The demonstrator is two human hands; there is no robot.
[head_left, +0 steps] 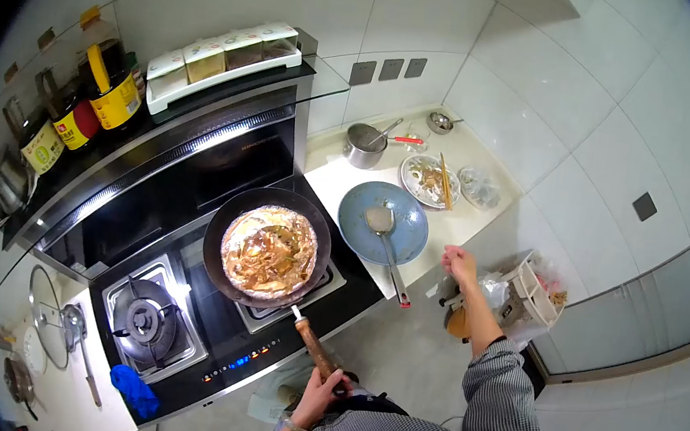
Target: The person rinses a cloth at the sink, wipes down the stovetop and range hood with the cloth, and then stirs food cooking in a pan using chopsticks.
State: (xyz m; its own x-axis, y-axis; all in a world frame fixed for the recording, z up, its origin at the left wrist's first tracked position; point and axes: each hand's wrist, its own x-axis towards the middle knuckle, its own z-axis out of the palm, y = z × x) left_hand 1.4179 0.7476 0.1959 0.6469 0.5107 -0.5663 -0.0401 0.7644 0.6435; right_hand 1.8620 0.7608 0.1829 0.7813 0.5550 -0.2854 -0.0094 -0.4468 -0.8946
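Observation:
My left hand [322, 395] is wrapped round the wooden handle [313, 345] of a dark wok [212, 264] on the right burner. Inside the wok lies browned, saucy food [267, 253] with pale foam around it. My right hand [460, 265] is out to the right of the counter, its fingers curled in and nothing seen in them. Nearest to it is a large blue plate [353, 217] with sauce smears. A metal spatula [391, 260] rests in that plate, its handle jutting past the counter's front edge.
Behind the blue plate are a saucepan [361, 155], a plate of scraps [425, 198] with chopsticks [445, 182] and a small metal bowl [440, 122]. The left burner [144, 322] has no pan; a blue cloth [134, 390] lies beside it. A plastic bin [529, 294] stands right.

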